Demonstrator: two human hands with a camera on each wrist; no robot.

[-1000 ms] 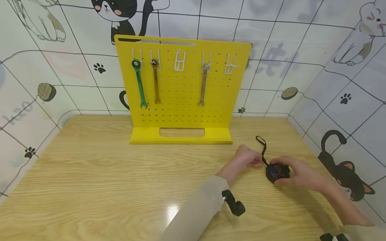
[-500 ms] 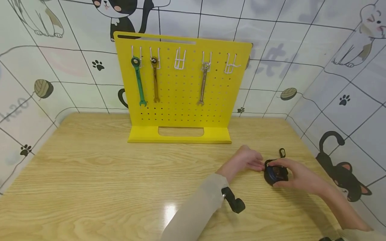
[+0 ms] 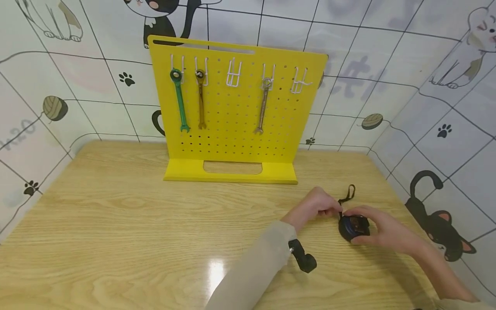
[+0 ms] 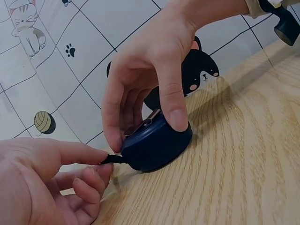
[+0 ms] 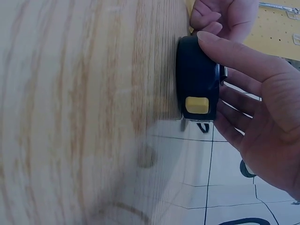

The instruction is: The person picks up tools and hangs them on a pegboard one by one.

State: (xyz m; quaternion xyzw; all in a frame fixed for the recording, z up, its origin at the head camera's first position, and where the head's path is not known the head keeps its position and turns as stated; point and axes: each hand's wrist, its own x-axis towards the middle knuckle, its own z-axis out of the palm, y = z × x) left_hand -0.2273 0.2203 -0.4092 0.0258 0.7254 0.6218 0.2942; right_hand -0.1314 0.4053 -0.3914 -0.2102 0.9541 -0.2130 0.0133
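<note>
A round dark blue tape measure (image 3: 347,228) lies on its side at the right of the table, clip side up. My right hand (image 3: 391,232) grips its case between the thumb and fingers. In the right wrist view a yellow button (image 5: 197,105) shows on its edge. A black wrist strap (image 4: 115,159) comes off the case, and my left hand (image 3: 319,202) pinches it close to the case between thumb and forefinger. The strap's free loop (image 3: 346,199) lies beyond the fingers, toward the back of the table.
Behind stands a yellow pegboard (image 3: 228,142) with white wire hooks. A green wrench (image 3: 180,103), a bronze-coloured wrench (image 3: 201,103) and a silver wrench (image 3: 263,107) hang on it. The tiled-pattern wall (image 3: 445,172) borders the wooden table (image 3: 135,224) at the right.
The strap's loop swung right, over beside the case, then back toward the left. My left fingers loosened, then pinched the strap near the case. The right hand still holds the tape measure.
</note>
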